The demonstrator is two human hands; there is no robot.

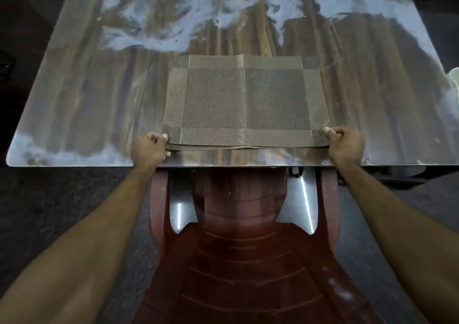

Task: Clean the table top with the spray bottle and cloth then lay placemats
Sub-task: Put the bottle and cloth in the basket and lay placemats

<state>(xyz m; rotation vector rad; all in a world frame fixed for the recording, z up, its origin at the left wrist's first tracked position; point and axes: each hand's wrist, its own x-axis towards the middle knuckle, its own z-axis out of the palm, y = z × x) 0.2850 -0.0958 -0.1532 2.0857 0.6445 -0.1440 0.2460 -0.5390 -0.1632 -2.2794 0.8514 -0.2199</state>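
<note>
Both hands point(149, 150) point(345, 145) pinching placemats' point(246, 100) near corners

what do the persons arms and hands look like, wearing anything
Both arms are bare from the bottom of the view to the wrists, with no sleeves in sight. The left hand and right hand show no gloves, rings, watch or bands.

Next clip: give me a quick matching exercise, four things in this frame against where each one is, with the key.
Things:
1. left hand
2. right hand
3. stack of placemats
4. red plastic chair

Places:
A. tucked under the table's near edge
B. pinching the stack's near right corner
C. flat on the table, by the near edge
D. pinching the stack's near left corner

Pairs: 1-D, 2-B, 3-C, 4-A
</note>
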